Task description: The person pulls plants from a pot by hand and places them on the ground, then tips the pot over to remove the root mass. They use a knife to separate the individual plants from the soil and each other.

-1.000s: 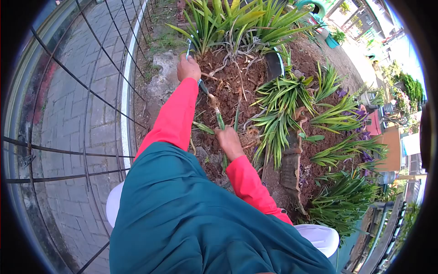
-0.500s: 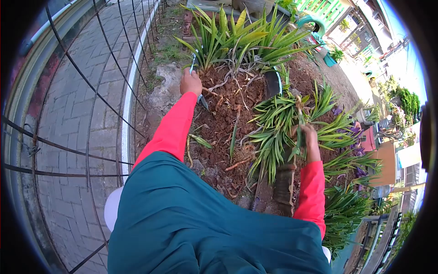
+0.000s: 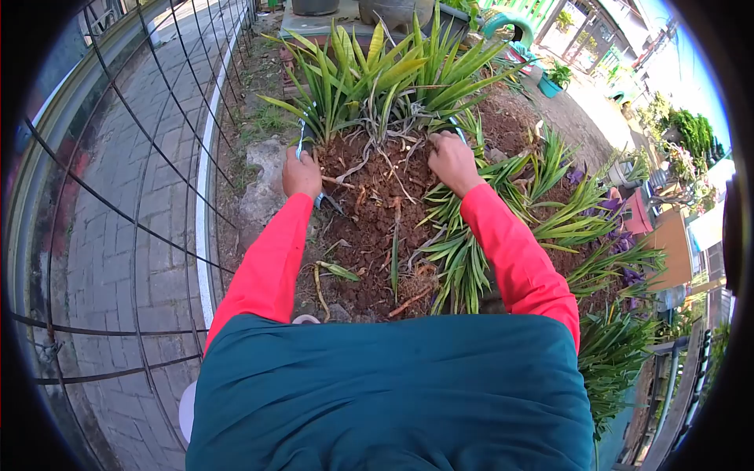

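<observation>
Spiky green-and-yellow plants (image 3: 369, 78) stand at the far side of a planter, with pale roots (image 3: 385, 149) bared over its loose brown soil (image 3: 365, 235). My left hand (image 3: 301, 173) is closed on the blue-white planter rim (image 3: 301, 133) at the left. Opposite it, my right hand (image 3: 455, 162) has its fingers curled over the rim's right side. Both hands' fingertips are partly hidden. A loose shoot (image 3: 395, 247) lies on the soil between my arms. Leafy uprooted-looking plants (image 3: 463, 271) lie beside my right forearm.
A wire grid fence (image 3: 129, 224) runs along my left, with a paved path (image 3: 110, 275) beyond it. A rock (image 3: 263, 180) sits by my left hand. Pots (image 3: 397, 12) stand at the back. More leafy plants (image 3: 613, 345) grow at the right.
My right hand has moved up and left from the leafy plants to the planter rim, and the plant piece is out of it. My left hand stays at the left rim. The view has shifted.
</observation>
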